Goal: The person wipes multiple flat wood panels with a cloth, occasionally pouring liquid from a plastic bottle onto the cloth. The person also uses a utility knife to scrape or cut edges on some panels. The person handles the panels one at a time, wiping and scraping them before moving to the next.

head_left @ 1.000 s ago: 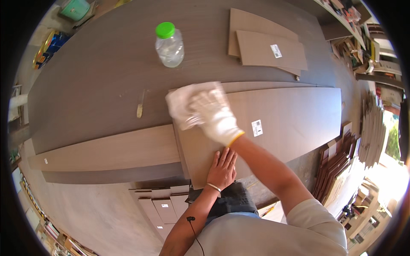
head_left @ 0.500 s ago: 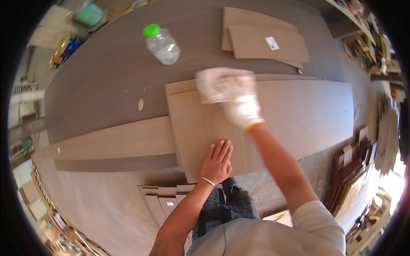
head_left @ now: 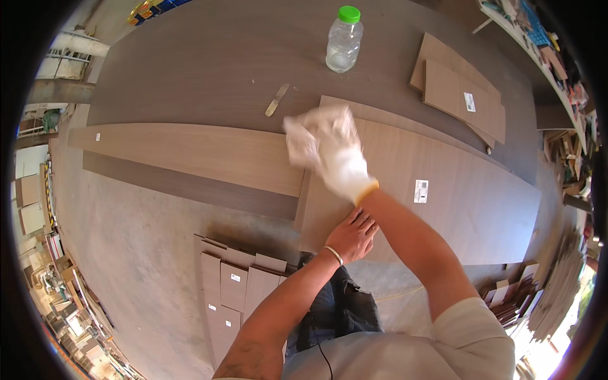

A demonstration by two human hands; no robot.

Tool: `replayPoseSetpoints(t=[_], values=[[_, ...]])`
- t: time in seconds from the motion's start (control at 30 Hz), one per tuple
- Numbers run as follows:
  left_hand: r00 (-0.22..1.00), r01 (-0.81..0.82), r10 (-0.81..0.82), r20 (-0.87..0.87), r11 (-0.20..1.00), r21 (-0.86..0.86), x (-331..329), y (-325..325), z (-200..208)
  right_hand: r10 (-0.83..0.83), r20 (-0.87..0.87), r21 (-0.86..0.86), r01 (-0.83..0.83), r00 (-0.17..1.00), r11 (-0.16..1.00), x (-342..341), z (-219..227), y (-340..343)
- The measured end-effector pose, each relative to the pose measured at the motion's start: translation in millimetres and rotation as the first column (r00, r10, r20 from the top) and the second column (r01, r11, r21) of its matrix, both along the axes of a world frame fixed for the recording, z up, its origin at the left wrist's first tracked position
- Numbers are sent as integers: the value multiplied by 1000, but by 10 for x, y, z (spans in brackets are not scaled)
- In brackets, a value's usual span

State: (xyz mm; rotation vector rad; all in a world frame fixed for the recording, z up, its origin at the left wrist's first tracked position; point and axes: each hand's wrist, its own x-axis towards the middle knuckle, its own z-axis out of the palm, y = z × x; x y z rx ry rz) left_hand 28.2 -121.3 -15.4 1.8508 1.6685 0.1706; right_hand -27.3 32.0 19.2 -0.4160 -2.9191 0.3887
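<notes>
A wide brown wood-grain board (head_left: 468, 209) lies on the table in front of me. My left hand (head_left: 354, 236), bare and with a bangle at the wrist, rests with outstretched fingers on the board's near part. Above the board's left edge my right hand (head_left: 342, 152), in a white work glove, is closed on a pale cloth (head_left: 305, 140); both are blurred by motion. Right of my right forearm, a white label (head_left: 421, 191) is on the board. Another board (head_left: 449, 142) shows along its far edge.
A clear plastic jar (head_left: 344, 47) with a green lid stands on the dark table surface (head_left: 190, 69). A flat-bladed tool (head_left: 277, 100) lies nearer. Long narrow boards (head_left: 190, 155) extend left, smaller panels (head_left: 465, 92) lie at far right. Several panels (head_left: 237, 278) stand below the table edge.
The view has swung, so the table and its things sit differently in it. My right hand has moved with the cloth toward the board's left edge. The label on the board now shows.
</notes>
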Motion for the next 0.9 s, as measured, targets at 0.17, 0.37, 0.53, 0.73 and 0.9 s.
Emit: replayPoseSetpoints(t=[0.17,0.37,0.53,0.73,0.9], values=[[998,18,-28,-57,986,-163,23,45,85,476,204,-157,-451,856,879,341,31,-170],[991,-53,83,-108,964,259,-5,-68,19,67,-93,-28,-70,993,997,-415,347,267],[974,23,34,-226,969,246,24,-154,8,318,321,-12,-332,892,943,-133,54,-149],[989,5,36,-145,961,278,47,-22,-17,3,287,-47,11,958,999,-219,123,84],[991,-106,127,-29,917,384,104,-221,-131,741,213,-311,-675,637,669,340,99,-550]])
